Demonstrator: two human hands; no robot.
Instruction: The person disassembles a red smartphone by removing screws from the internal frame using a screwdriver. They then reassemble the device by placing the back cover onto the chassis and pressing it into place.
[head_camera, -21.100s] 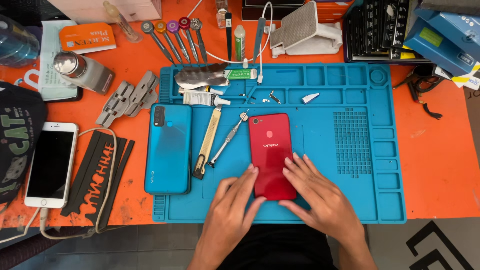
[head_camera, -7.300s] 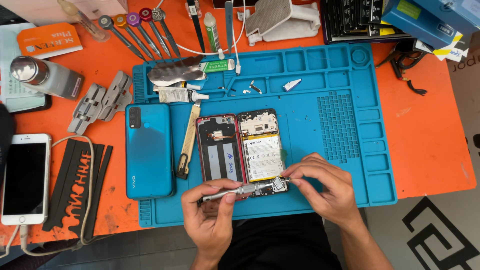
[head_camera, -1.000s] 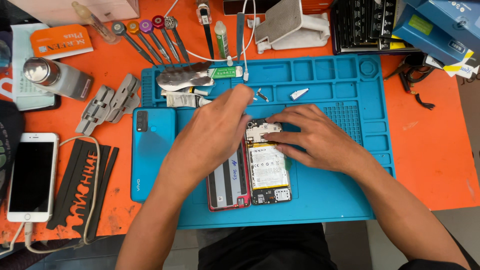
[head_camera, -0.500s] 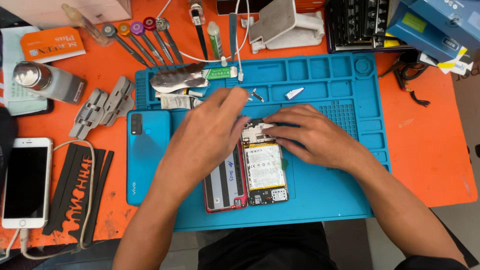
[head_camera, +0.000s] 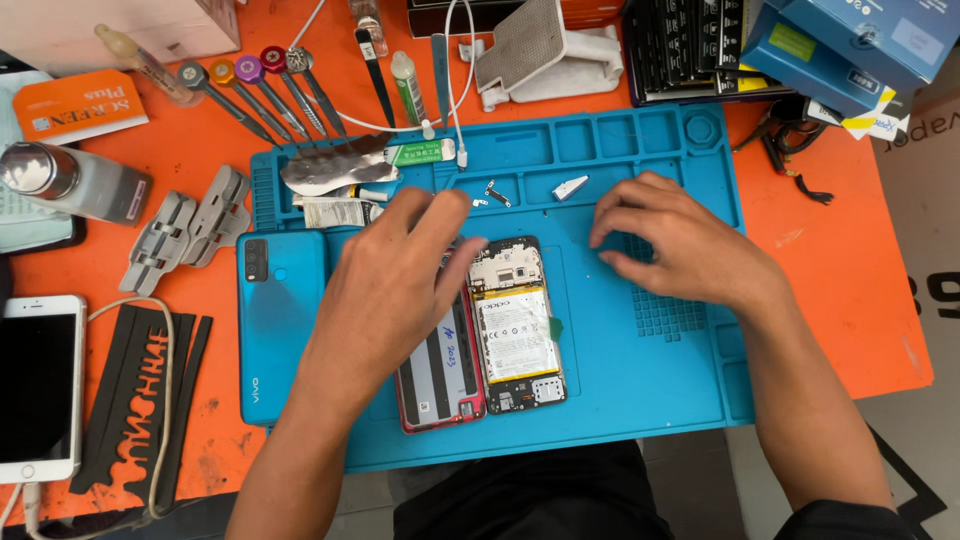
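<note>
opened phone (head_camera: 515, 325) with battery exposed, lying near the middle of a blue work mat (head_camera: 640, 390) on an orange table (head_camera: 830, 270). red back cover (head_camera: 440, 375) touching its left side. left hand (head_camera: 395, 285) spread loosely over cover and phone top, gripping nothing visible. right hand (head_camera: 680, 245) resting on the mat right of the phone, fingers curled, grip unclear. teal phone (head_camera: 280, 325) face down at the mat's left edge.

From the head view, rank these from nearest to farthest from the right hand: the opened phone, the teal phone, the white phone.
From the right hand:
1. Opened phone, just to its left on the blue mat.
2. Teal phone, at the mat's left edge.
3. White phone, far left on the orange table.
</note>
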